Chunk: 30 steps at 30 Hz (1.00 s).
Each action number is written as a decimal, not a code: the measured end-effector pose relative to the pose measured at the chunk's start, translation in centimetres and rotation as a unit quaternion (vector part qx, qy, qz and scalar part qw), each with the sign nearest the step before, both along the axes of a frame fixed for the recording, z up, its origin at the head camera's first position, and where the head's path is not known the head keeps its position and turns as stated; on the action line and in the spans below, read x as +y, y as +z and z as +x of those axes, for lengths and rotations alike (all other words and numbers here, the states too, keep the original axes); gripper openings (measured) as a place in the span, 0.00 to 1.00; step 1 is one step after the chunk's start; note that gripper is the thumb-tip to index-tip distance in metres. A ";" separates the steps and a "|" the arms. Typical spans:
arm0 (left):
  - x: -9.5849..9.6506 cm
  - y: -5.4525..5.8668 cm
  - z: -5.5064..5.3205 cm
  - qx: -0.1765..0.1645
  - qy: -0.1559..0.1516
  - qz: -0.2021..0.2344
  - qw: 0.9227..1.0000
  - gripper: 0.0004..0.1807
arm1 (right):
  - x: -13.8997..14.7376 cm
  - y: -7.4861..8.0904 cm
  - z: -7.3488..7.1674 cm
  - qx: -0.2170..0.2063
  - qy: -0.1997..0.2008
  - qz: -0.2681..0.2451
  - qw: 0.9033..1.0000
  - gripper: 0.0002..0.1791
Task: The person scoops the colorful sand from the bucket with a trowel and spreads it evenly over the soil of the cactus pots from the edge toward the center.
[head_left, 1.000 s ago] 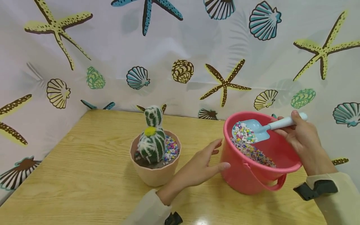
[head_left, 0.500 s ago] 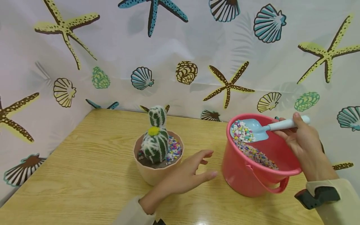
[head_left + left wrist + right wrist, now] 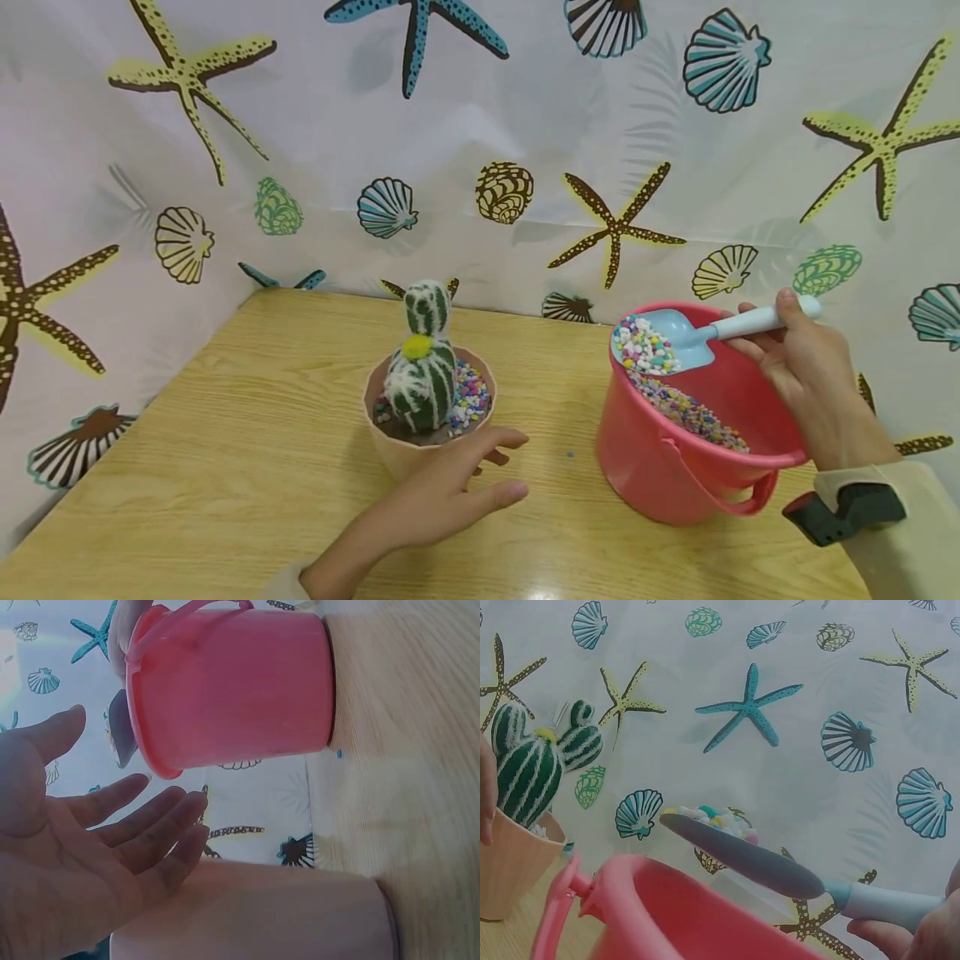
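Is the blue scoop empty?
No, the blue scoop held in the right hand carries a small pile of multicolored pebbles.

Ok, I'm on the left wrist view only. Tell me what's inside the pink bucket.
Observer: Small multicoloured pebbles lie inside the pink bucket.
Operator: Now report what stands in the peach pot.
Observer: A green cactus with fuzzy white stripes.
Operator: Tell me where the right hand holds the light-blue hand shovel.
Observer: By its pale handle.
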<state>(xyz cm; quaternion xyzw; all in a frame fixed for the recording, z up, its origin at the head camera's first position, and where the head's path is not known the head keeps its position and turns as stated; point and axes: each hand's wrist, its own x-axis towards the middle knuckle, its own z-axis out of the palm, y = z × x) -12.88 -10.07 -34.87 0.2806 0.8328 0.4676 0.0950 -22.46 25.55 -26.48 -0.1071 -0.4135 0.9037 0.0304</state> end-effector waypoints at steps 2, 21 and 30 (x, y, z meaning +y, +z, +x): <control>-0.6 0.0 0.3 -0.003 0.001 0.001 1.000 0.27 | -0.3 0.1 -0.1 -0.003 -0.004 0.009 1.000 0.38; -4.7 0.2 2.1 -0.032 0.017 0.005 0.999 0.25 | -2.8 0.6 -0.5 -0.001 0.021 -0.015 1.000 0.18; -5.9 0.6 1.8 -0.035 0.034 -0.017 0.999 0.24 | -3.0 0.5 -0.6 -0.006 0.027 0.009 1.000 0.22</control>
